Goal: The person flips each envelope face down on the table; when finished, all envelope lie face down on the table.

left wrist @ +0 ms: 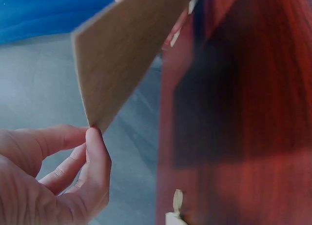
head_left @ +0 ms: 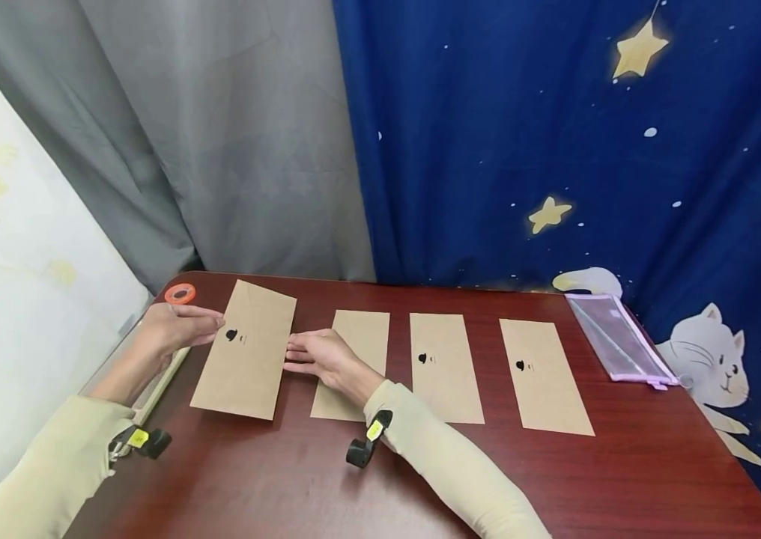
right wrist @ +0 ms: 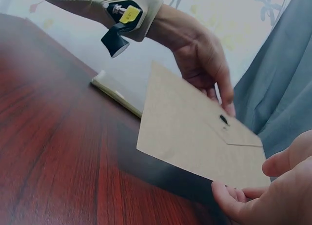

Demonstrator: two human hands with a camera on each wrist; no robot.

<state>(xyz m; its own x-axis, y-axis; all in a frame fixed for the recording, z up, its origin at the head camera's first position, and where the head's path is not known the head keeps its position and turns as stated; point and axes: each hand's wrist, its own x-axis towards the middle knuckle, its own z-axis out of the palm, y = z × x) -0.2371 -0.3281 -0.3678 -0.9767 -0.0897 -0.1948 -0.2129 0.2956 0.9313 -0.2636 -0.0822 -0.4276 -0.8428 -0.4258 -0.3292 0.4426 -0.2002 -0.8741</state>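
A tan paper envelope (head_left: 246,352) with a small black hat print is held up over the table's left side. My left hand (head_left: 181,329) pinches its left edge between thumb and fingers, as the left wrist view also shows (left wrist: 68,166). On the opposite edge, my right hand (head_left: 326,355) reaches in with fingers fairly straight, fingertips right at the paper. In the right wrist view the same envelope (right wrist: 185,122) slants between the hands, its flap line visible. A second envelope (head_left: 360,329) lies flat behind the right hand, partly covered by it.
Two more envelopes (head_left: 446,374) (head_left: 545,374) lie flat toward the right of the dark red table (head_left: 286,486). A purple-edged mesh pouch (head_left: 616,337) rests at the far right. An orange ring-shaped roll (head_left: 180,293) sits at the back left. Curtains (head_left: 252,150) hang behind.
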